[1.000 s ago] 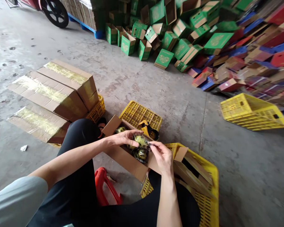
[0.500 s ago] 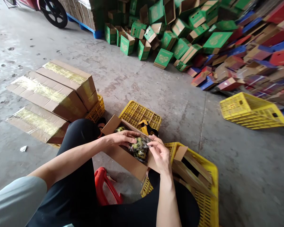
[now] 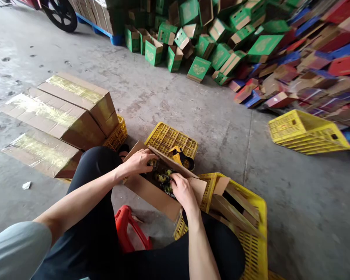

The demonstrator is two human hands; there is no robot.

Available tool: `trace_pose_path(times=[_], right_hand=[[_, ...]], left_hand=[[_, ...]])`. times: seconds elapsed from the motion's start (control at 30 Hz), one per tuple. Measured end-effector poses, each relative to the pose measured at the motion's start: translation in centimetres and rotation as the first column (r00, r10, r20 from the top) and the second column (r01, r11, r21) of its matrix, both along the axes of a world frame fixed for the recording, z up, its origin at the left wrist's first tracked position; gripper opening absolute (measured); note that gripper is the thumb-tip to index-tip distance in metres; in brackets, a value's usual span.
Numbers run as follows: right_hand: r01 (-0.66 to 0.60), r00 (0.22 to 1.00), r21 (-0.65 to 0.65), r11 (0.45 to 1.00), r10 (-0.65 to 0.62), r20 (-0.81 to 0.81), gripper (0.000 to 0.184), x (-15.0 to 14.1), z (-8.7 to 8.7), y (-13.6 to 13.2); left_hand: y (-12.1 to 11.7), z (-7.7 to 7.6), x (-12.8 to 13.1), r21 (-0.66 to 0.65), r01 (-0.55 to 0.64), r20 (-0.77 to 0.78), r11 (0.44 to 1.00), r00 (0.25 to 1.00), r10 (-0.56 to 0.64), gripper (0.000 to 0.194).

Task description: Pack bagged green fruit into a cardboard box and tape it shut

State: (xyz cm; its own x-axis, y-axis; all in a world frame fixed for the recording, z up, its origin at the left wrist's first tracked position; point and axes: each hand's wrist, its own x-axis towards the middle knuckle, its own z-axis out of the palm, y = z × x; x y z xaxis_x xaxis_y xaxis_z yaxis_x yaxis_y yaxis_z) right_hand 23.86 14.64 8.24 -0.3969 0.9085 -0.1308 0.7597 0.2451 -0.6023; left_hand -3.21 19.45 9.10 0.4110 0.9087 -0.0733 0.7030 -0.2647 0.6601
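Wrapped fruit (image 3: 163, 178) lies inside an open cardboard box (image 3: 153, 197), between taped cartons (image 3: 84, 126) on the left and a yellow crate (image 3: 262, 217) on the right, a yellow-and-black tool (image 3: 178, 155) just beyond. The left hand (image 3: 141, 161) bends into its left end, the right hand (image 3: 182, 188) into its right half, fingers curled over fruit; whether either grips I cannot tell. Far green boxes (image 3: 198, 68) bear a pale heart print.

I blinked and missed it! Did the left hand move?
Yes, the left hand moved leftward in the picture, toward the open cardboard box's left end.
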Motion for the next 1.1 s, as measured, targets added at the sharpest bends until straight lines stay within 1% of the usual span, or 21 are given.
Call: trace_pose_path(times=[0.07, 0.13, 0.23, 0.3, 0.37, 0.47, 0.6, 0.7, 0.77, 0.83, 0.93, 1.03, 1.1], right_hand=[[-0.061, 0.986, -0.026, 0.998, 0.064, 0.152, 0.039, -1.0, -0.8, -0.1], [-0.084, 0.951, -0.06, 0.995, 0.098, 0.294, 0.047, -1.9, -1.2, -0.4], [-0.075, 0.879, -0.06, 0.995, 0.094, 0.468, 0.055, -3.0, -1.1, -0.5], [-0.048, 0.85, -0.031, 0.998, 0.058, 0.524, 0.054, -3.2, -0.9, -0.5], [-0.026, 0.842, -0.005, 1.0, 0.025, 0.539, 0.049, -3.2, -0.7, -0.2], [-0.019, 0.834, 0.006, 1.0, 0.012, 0.551, 0.043, -3.0, -0.7, 0.0], [-0.019, 0.812, -0.029, 0.999, 0.032, 0.583, 0.031, -3.2, -0.8, -0.1], [0.005, 0.799, -0.048, 0.999, 0.025, 0.601, 0.034, -3.5, -0.8, -0.3], [0.021, 0.799, -0.041, 0.999, 0.008, 0.602, 0.038, -3.7, -0.8, -0.3], [0.031, 0.799, -0.042, 0.999, 0.001, 0.601, 0.04, -3.8, -0.8, -0.3], [0.05, 0.8, -0.046, 0.998, -0.013, 0.599, 0.037, -3.7, -0.4, -0.2], [0.093, 0.816, -0.025, 0.995, -0.062, 0.575, 0.029, -3.4, 0.6, -0.2], [0.137, 0.826, -0.004, 0.991, -0.112, 0.553, 0.021, -2.9, 1.5, -0.2]], left_hand=[[-0.3, 0.0, 0.4, 0.067, 0.01, -0.13, 0.998, 0.992, -0.001, 0.048], [-0.5, 0.0, 0.7, 0.104, -0.001, -0.18, 0.995, 0.984, 0.019, 0.043], [-0.4, 0.1, 0.9, 0.089, -0.016, -0.167, 0.996, 0.986, 0.031, 0.04], [-0.3, -0.1, 0.9, 0.058, -0.023, -0.137, 0.998, 0.99, 0.031, 0.04], [-0.2, -0.5, 0.7, 0.044, -0.035, -0.105, 0.998, 0.994, 0.039, 0.038], [-0.2, -0.9, 0.5, 0.047, -0.041, -0.046, 0.998, 0.998, 0.043, 0.036], [-0.2, -0.7, 0.5, 0.066, -0.013, 0.032, 0.998, 0.999, 0.011, 0.04], [-0.5, -0.5, 1.1, 0.067, 0.055, 0.112, 0.996, 0.992, -0.062, 0.041], [-0.8, -0.6, 1.7, 0.057, 0.099, 0.135, 0.993, 0.985, -0.106, 0.039], [-1.3, -0.9, 2.4, 0.049, 0.124, 0.096, 0.991, 0.987, -0.128, 0.037], [-2.0, -1.1, 3.3, 0.053, 0.124, -0.056, 0.991, 0.991, -0.121, 0.035], [-2.7, -1.4, 3.9, 0.072, 0.131, -0.213, 0.989, 0.97, -0.114, 0.036], [-3.0, -1.9, 4.3, 0.079, 0.152, -0.288, 0.985, 0.95, -0.123, 0.035]])
